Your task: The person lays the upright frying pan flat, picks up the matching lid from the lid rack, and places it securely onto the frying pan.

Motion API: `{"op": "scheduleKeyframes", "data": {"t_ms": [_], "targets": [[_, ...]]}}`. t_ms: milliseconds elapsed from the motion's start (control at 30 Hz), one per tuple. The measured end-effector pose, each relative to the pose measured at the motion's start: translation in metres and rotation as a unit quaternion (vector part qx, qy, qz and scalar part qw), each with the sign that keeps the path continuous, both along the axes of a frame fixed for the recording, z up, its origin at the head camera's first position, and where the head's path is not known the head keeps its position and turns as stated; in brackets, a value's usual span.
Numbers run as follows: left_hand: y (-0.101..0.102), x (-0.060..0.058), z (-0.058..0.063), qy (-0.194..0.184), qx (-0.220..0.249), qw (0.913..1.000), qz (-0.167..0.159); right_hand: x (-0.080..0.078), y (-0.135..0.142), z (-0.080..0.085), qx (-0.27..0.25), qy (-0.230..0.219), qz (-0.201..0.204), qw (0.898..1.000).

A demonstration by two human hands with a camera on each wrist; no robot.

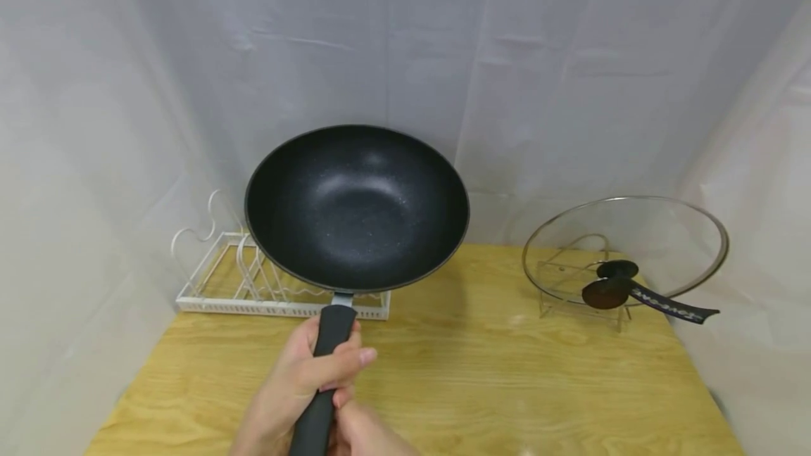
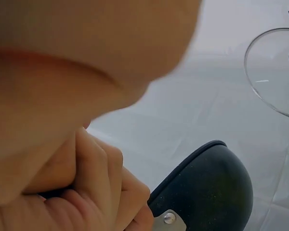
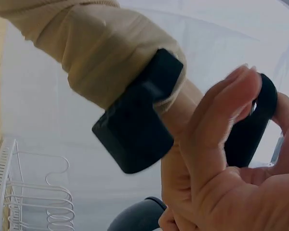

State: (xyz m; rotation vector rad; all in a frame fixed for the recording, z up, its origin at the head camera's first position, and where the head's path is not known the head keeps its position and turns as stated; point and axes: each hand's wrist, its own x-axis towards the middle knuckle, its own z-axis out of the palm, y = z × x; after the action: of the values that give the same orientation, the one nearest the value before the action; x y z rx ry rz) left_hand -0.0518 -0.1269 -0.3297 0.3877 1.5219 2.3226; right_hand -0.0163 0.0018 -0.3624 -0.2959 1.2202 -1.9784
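The dark wok (image 1: 357, 210) was up in front of the person, above the table (image 1: 507, 385), tilted so that its inside faced the head camera; soft reflections and small pale specks showed on its black surface. Both hands were closed round its black handle (image 1: 336, 329): the left hand (image 1: 303, 375) nearer the bowl, with its thumb laid across the top, and the right hand (image 1: 366, 431) lower down, its thumb beside the handle. The white wire rack (image 1: 253, 307) stood at the back left of the table, its loops and dividers showing at the left end; the wok blocked the head camera's sight of its right part, so what that part held could not be told. At the back right, well apart from the wok, a clear lid (image 1: 633, 231) with a metal rim leaned on a stand (image 1: 586, 312), its black knob piece (image 1: 665, 303) bearing white lettering. A pale sheet (image 1: 538, 90) hung behind everything. The right wrist view showed a tan sleeve (image 3: 106, 48) with a black device (image 3: 139, 130) on it.
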Motion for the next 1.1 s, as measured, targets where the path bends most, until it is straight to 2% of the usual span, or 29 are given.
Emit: {"op": "scheduleKeyframes", "data": {"t_ms": [33,100,233,333,433,500,567,633,733,833,933,967,1100], "targets": [[0.000,0.000,0.000,0.003,0.005,1.0000,-0.002,-0.001,0.001,0.002,0.021,0.008,0.005,1.000],[-0.001,-0.001,-0.001,0.011,0.017,0.9998,-0.008,-0.006,0.007,0.004,0.053,0.065,0.025,0.996],[-0.001,-0.002,0.000,0.014,0.032,0.9993,-0.017,-0.015,0.014,0.005,0.089,0.164,0.060,0.981],[0.000,-0.002,0.000,0.007,0.040,0.9990,-0.021,-0.018,0.016,0.007,0.092,0.199,0.069,0.973],[0.000,-0.002,0.000,0.004,0.049,0.9985,-0.026,-0.020,0.020,0.009,0.097,0.271,0.082,0.954],[0.001,-0.002,-0.001,0.003,0.055,0.9980,-0.030,-0.021,0.022,0.011,0.102,0.322,0.091,0.937],[0.001,-0.001,-0.002,0.005,0.059,0.9977,-0.033,-0.022,0.025,0.012,0.116,0.392,0.095,0.907],[0.001,-0.002,-0.002,0.005,0.064,0.9973,-0.037,-0.024,0.027,0.014,0.123,0.444,0.094,0.882],[0.001,-0.003,-0.003,0.009,0.068,0.9967,-0.042,-0.026,0.034,0.017,0.117,0.530,0.078,0.836],[0.000,-0.004,-0.004,0.023,0.066,0.9963,-0.049,-0.028,0.045,0.023,0.097,0.563,0.062,0.818],[-0.001,-0.006,-0.006,0.036,0.065,0.9957,-0.056,-0.031,0.056,0.032,0.088,0.580,0.037,0.809],[-0.002,-0.006,-0.006,0.039,0.066,0.9954,-0.058,-0.033,0.060,0.036,0.089,0.592,0.023,0.801],[-0.002,-0.006,-0.007,0.039,0.069,0.9950,-0.061,-0.049,0.076,0.051,0.104,0.652,-0.057,0.749]]}}
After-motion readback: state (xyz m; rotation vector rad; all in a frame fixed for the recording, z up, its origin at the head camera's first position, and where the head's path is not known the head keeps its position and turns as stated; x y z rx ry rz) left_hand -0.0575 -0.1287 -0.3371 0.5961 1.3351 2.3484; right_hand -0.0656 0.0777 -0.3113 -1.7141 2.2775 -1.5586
